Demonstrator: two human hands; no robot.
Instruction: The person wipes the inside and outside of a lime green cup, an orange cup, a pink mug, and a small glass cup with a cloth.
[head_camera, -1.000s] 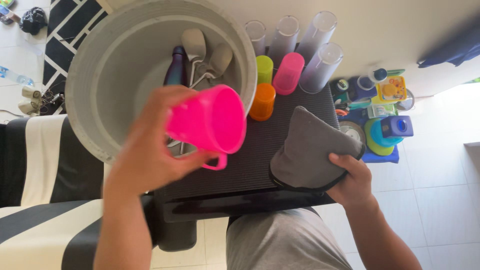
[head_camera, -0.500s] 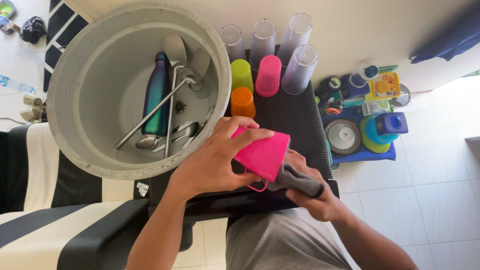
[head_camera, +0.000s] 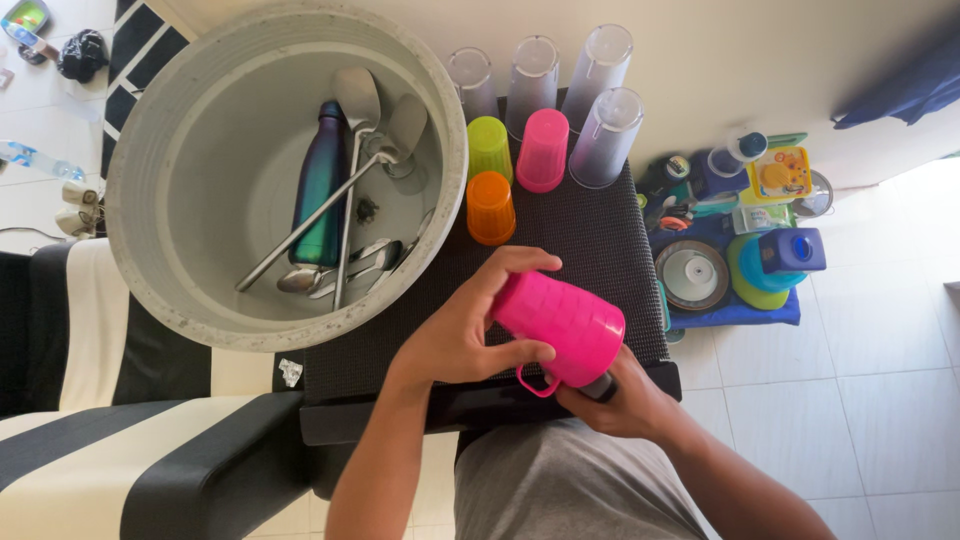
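Both hands on a pink mug at lower centre of the frame.

The left hand (head_camera: 455, 335) curls round the pink mug (head_camera: 560, 325), fingers pressed on its ribbed side; the right hand (head_camera: 620, 400) is underneath, closed on a grey cloth (head_camera: 600, 387) that barely shows; the mug is tilted above the dark bench (head_camera: 590, 235); a loose grip could let it drop onto the orange cup (head_camera: 491, 207) just above; upper left, a grey basin (head_camera: 150, 150) holds a bottle (head_camera: 320, 180) and ladles (head_camera: 350, 160); clear tumblers (head_camera: 600, 90) stand at the top.
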